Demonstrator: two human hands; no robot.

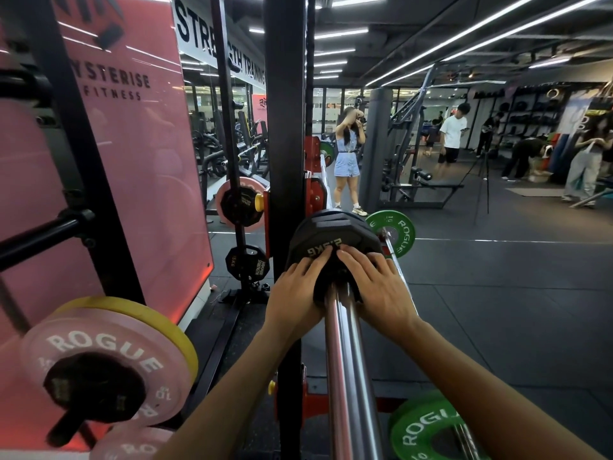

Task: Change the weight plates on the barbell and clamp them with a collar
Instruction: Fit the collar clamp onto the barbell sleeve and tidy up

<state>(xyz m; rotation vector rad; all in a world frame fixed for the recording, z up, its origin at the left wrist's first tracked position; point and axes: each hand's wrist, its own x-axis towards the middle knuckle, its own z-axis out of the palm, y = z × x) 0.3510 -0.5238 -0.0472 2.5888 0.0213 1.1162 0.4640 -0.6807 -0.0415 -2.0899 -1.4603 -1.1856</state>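
Where the dark rubber floor (497, 310) stretches back under rows of ceiling strip lights, the gym opens into a wide hall with machines, shelves of gear along the far wall and several people standing about. A black rack upright (285, 127) rises just left of centre, with a pink panel (132, 161) lettered "FITNESS" behind it at the left.

A shiny steel barbell (345, 360) runs from the bottom edge of the view up toward the rack. A small black weight plate (331, 234), marked 2.5KG, sits on the bar's sleeve with larger black plates stacked behind it. The left hand (298, 293) lies on the plate's face left of the bar, fingers stretched flat and pressing. The right hand (378, 287) does the same on the right, fingers straight, and the fingertips of both hands meet above the bar.

Beyond the plates, a green plate (394, 232) sits on another bar lying over the floor, and a second green plate (428, 429) shows at the lower right. At the lower left, a pink plate (99, 363) backed by a yellow plate (180, 336) hangs on a storage peg, partly blocking the rack's base.
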